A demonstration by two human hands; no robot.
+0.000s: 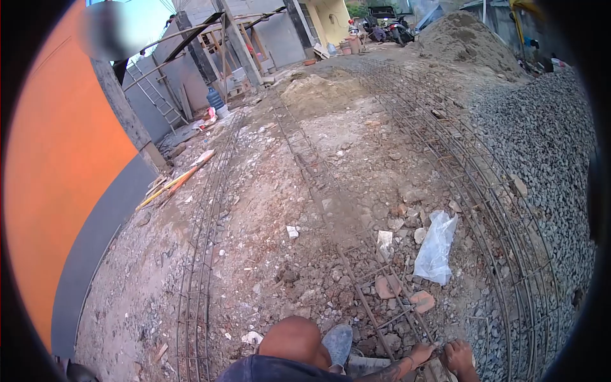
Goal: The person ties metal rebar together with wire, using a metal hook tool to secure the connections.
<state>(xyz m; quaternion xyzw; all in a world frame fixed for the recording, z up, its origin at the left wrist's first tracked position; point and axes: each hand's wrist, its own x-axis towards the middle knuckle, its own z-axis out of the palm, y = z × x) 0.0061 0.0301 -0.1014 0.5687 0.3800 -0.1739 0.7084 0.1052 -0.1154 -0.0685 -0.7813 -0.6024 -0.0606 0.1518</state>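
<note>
A long rebar cage runs over the rubble from the bottom of the view toward the back. At its near end is my left hand, fingers closed at the bars; what they pinch is too small to make out. My right hand is just to the right of it, fingers curled down, their tips hidden. Left of the hands are my bent knee and a dusty shoe. Broken tile pieces lie by the cage.
More rebar cages stretch along the left and right. A clear plastic bag lies on the rubble. Gravel is heaped at the right, sand behind. A ladder leans at the back left, near an orange wall.
</note>
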